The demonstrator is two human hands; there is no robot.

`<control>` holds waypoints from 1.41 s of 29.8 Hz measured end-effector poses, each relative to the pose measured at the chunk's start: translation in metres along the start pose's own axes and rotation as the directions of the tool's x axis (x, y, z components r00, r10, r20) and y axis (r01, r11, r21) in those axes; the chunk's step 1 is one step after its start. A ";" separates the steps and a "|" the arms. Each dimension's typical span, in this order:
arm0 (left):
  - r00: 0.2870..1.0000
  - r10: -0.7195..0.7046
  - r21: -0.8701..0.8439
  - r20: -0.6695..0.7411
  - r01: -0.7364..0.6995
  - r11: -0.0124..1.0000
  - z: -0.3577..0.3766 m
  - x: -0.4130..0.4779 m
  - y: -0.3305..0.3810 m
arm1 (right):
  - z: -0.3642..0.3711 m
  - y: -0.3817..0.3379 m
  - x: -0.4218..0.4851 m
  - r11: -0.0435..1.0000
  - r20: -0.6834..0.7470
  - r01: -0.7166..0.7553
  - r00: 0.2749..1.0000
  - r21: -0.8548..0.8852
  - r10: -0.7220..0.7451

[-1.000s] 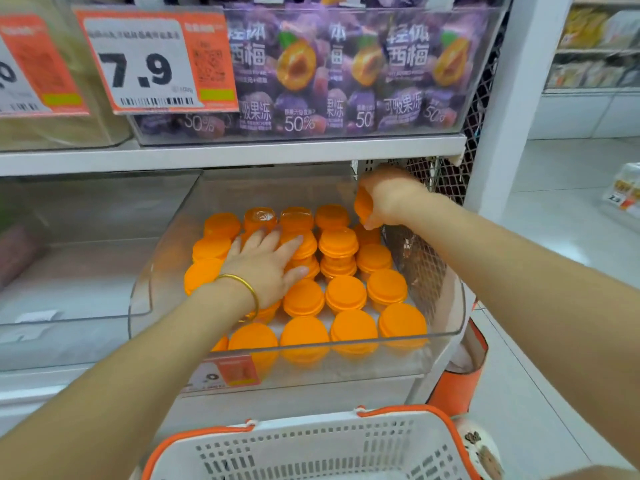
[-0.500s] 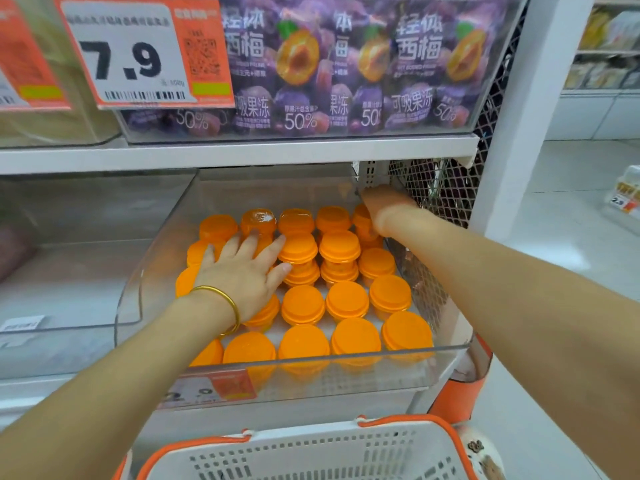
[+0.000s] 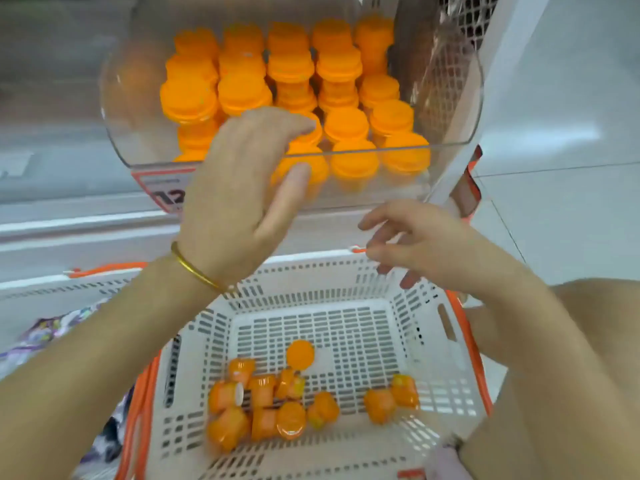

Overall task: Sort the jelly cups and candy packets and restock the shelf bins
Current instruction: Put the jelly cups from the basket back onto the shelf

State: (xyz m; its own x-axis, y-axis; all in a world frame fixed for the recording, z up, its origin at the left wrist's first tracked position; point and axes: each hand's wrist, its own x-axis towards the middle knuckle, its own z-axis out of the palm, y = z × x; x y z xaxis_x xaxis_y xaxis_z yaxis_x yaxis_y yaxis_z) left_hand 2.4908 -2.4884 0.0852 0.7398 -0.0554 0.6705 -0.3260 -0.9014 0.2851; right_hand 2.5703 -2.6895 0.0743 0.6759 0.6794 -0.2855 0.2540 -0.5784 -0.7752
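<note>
Both hands are out in the gap between shelf and basket, and neither one is carrying anything. The left hand [image 3: 242, 195], gold bracelet [image 3: 197, 268] at the wrist, hovers in front of the clear bin [image 3: 119, 140] with its fingers loosely curved, thumb spread wide, and nothing visible in its grasp. The right hand [image 3: 426, 244] hangs over the far rim of the white basket [image 3: 329, 292], fingers slack and apart, and it is empty too. Up in the bin the orange jelly cups [image 3: 346, 123] stand lid-up in rows, doubled up in stacks towards the back and packed right to the front wall above the price tag [image 3: 162, 192]; that bin looks close to full, though motion blur keeps me from counting. Down below there's work waiting: a scatter of loose cups [image 3: 263, 407] lies tumbled on the basket's near floor, most on their sides and one showing its round lid, with a pair off to the right of the main heap. At the far left, outside the basket, some purple packets [image 3: 45, 334] show, too blurred to read, and I'd guess they are the candy side of the job, not yet shelved. My call is that the jelly restock is well past halfway, the last cups need lifting up, and the packets are untouched as far as this view shows.
</note>
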 end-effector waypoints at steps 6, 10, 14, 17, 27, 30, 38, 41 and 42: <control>0.763 -0.239 0.008 0.601 0.293 0.956 0.085 -0.127 -0.010 | 0.126 0.173 0.034 0.769 0.233 -0.452 0.773 -0.451 0.591; 0.408 -0.413 0.223 0.814 0.437 0.872 0.114 -0.193 -0.032 | 0.183 0.237 0.018 0.655 0.337 -0.296 0.671 -0.695 0.661; 0.217 -0.486 0.339 0.847 0.484 0.807 0.124 -0.228 -0.047 | 0.211 0.264 0.012 0.575 0.302 -0.319 0.609 -0.753 0.733; 0.153 -0.537 0.390 0.830 0.529 0.754 0.138 -0.249 -0.055 | 0.226 0.265 0.011 0.503 0.211 -0.431 0.565 -0.750 0.798; -0.026 -0.526 0.480 0.850 0.447 0.754 0.229 -0.277 -0.046 | 0.218 0.261 0.019 0.547 0.267 -0.614 0.492 -0.569 0.829; 0.004 -0.574 0.504 0.819 0.475 0.721 0.235 -0.283 -0.039 | 0.211 0.253 0.027 0.450 0.350 -0.892 0.413 -0.029 0.841; 0.111 -0.544 0.353 0.831 0.651 0.672 0.206 -0.266 -0.040 | 0.202 0.233 0.043 0.256 0.379 -0.841 0.459 0.477 0.803; 0.093 -0.555 0.390 0.826 0.617 0.684 0.199 -0.261 -0.035 | 0.202 0.225 0.042 0.245 0.299 -0.797 0.463 0.552 0.834; 0.092 -0.572 0.402 0.815 0.622 0.672 0.199 -0.260 -0.034 | 0.202 0.223 0.043 0.260 0.285 -0.789 0.475 0.556 0.833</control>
State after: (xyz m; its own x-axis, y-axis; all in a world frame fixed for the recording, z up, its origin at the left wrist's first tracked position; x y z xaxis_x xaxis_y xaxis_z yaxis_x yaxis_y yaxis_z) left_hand 2.4263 -2.5289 -0.2347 0.7345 0.1606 -0.6594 0.4773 -0.8129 0.3337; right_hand 2.5162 -2.6986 -0.2246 0.3354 -0.0304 -0.9416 -0.8523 -0.4356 -0.2896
